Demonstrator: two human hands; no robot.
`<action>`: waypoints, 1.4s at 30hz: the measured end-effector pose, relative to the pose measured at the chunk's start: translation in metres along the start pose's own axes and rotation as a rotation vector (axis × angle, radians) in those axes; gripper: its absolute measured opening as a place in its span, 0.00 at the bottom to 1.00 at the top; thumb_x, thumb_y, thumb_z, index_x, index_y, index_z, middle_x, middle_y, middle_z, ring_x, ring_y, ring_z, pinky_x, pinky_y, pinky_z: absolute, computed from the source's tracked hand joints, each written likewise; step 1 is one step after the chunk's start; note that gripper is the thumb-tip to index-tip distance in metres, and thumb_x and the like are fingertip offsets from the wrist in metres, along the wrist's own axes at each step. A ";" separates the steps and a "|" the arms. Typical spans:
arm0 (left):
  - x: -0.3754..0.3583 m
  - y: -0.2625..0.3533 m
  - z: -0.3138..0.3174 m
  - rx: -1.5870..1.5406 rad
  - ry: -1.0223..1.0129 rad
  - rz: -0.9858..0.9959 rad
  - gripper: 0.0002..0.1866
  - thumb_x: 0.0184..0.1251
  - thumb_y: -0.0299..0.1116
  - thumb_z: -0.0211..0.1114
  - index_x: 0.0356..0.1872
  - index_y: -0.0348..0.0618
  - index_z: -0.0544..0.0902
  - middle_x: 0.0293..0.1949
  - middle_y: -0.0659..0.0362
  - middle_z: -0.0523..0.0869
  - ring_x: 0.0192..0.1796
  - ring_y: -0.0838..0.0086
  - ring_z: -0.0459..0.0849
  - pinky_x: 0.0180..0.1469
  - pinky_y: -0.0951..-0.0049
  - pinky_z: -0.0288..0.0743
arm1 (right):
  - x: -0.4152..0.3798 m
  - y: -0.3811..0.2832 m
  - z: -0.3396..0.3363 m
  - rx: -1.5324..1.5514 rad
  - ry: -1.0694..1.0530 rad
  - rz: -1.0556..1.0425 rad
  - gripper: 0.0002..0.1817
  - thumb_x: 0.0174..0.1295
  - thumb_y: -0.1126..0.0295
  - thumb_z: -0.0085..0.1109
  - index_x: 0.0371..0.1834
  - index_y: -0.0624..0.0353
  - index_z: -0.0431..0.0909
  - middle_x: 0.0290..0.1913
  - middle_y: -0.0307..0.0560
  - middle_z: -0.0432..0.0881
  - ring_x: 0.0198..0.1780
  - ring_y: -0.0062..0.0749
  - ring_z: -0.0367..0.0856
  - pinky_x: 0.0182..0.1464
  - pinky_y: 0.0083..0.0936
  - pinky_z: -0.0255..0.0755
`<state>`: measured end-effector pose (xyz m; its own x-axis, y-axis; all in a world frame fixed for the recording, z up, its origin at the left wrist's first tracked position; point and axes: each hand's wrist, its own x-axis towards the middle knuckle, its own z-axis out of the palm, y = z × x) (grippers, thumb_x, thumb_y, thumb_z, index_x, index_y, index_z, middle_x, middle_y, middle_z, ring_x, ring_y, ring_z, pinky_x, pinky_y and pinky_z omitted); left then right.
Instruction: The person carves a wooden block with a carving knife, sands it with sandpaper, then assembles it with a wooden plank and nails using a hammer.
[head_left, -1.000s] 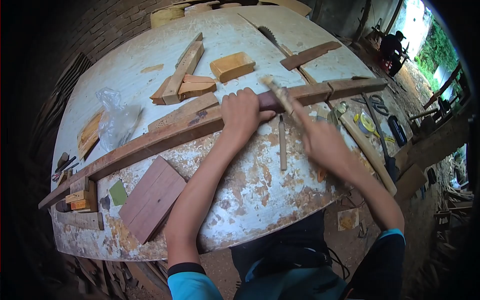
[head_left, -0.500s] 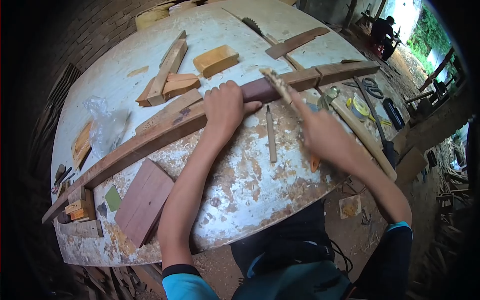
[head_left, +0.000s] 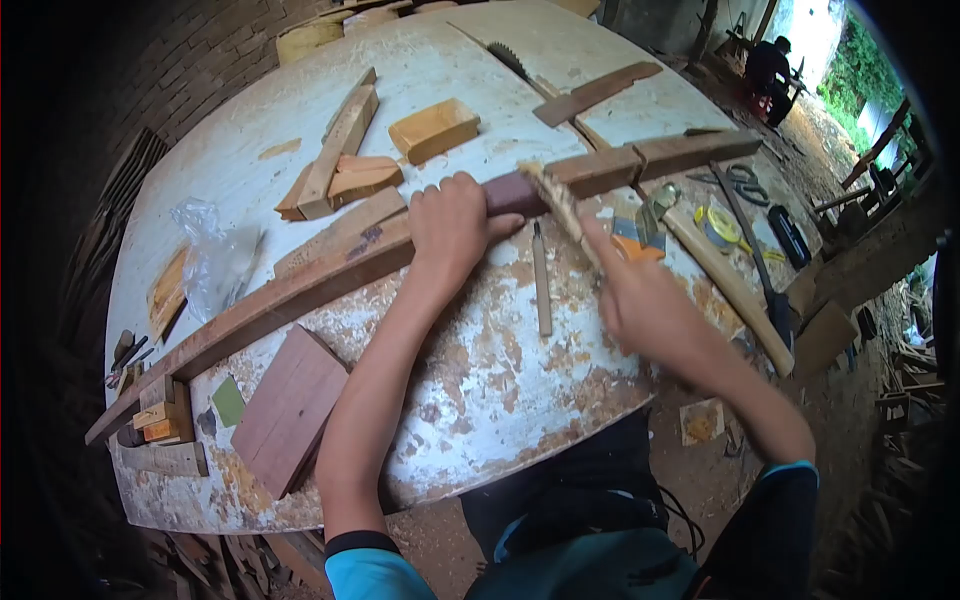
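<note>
My left hand (head_left: 450, 225) is wrapped over a dark reddish wooden block (head_left: 512, 194), keeping it against the long wooden beam (head_left: 300, 285). Its thumb points right along the block's near side. In my right hand (head_left: 650, 305) is a narrow, pale tool with a ragged, bristly edge (head_left: 560, 203), apparently a brush; its far end rests on or just over the block's right end. Blur softens that hand, and the tool's lower part is hidden in the grip. Between the hands lies a slim chisel-like tool (head_left: 542, 285) with a wooden handle.
Right of my hands lie a hammer-like tool (head_left: 728, 272), a tape roll (head_left: 718, 226), scissors (head_left: 745, 183) and an orange item (head_left: 638, 243). A saw blade (head_left: 507, 58) protrudes from the tabletop (head_left: 480, 400). A reddish board (head_left: 290, 410) lies at left. Another person (head_left: 768, 75) sits far right.
My right hand and the pale tool have shifted slightly down and toward me. The orange item beside them shows more fully. My left hand stays on the block.
</note>
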<state>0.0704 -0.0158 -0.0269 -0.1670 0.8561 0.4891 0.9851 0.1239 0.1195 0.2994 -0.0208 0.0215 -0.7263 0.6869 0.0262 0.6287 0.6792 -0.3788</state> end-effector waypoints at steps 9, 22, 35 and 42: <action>-0.001 0.004 -0.008 0.028 -0.087 -0.095 0.30 0.36 0.58 0.74 0.26 0.38 0.79 0.24 0.53 0.83 0.31 0.63 0.84 0.36 0.66 0.73 | -0.010 0.020 0.002 1.172 -0.311 0.290 0.33 0.65 0.69 0.41 0.73 0.50 0.41 0.19 0.43 0.69 0.13 0.25 0.66 0.14 0.21 0.63; 0.001 0.003 -0.008 0.025 -0.112 -0.099 0.30 0.37 0.58 0.74 0.27 0.39 0.79 0.26 0.54 0.82 0.32 0.64 0.83 0.36 0.67 0.72 | -0.012 0.041 0.018 1.740 -0.307 0.341 0.25 0.70 0.60 0.36 0.69 0.51 0.51 0.26 0.44 0.70 0.14 0.27 0.72 0.14 0.17 0.68; -0.003 -0.001 -0.007 -0.039 -0.061 -0.094 0.31 0.36 0.57 0.74 0.29 0.38 0.78 0.28 0.52 0.83 0.34 0.61 0.83 0.38 0.65 0.74 | 0.008 -0.020 0.007 0.400 -0.011 0.127 0.27 0.66 0.65 0.41 0.67 0.64 0.55 0.28 0.57 0.77 0.29 0.39 0.80 0.35 0.33 0.71; 0.000 0.000 -0.010 -0.036 -0.056 -0.104 0.30 0.37 0.56 0.74 0.30 0.37 0.79 0.28 0.53 0.83 0.35 0.63 0.83 0.39 0.66 0.73 | 0.028 -0.014 0.017 0.273 0.055 -0.066 0.30 0.68 0.62 0.37 0.74 0.47 0.47 0.24 0.45 0.73 0.25 0.32 0.73 0.36 0.32 0.71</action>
<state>0.0703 -0.0205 -0.0182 -0.2643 0.8665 0.4235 0.9604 0.1961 0.1982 0.2654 -0.0156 0.0114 -0.7424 0.6614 0.1061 0.4769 0.6331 -0.6097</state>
